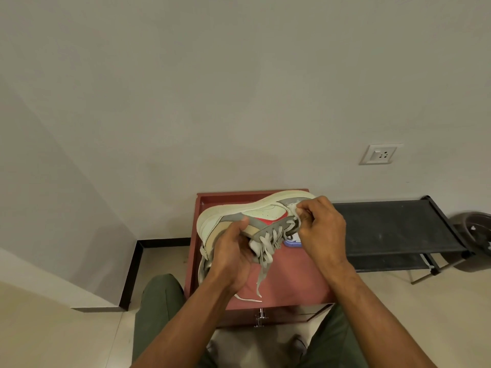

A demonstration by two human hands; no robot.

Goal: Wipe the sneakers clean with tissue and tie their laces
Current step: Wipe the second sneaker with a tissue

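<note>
A white and grey sneaker [255, 212] with a red patch is held on its side above the red cabinet top [292, 277], sole turned away from me. My left hand [231, 254] grips it at the ankle opening. My right hand [320, 225] pinches a white tissue [293, 208] against the grey toe end. Loose laces [263, 264] dangle toward the cabinet top. A second sneaker [204, 264] lies on the cabinet's left edge, mostly hidden behind my left hand. A purple and white tissue pack [292, 243] lies under the held shoe.
A low black rack [393, 229] stands to the right of the cabinet, with a dark basin [475, 235] beyond it. A wall socket [380, 154] sits above the rack. My knees in green trousers [159, 309] flank the cabinet front.
</note>
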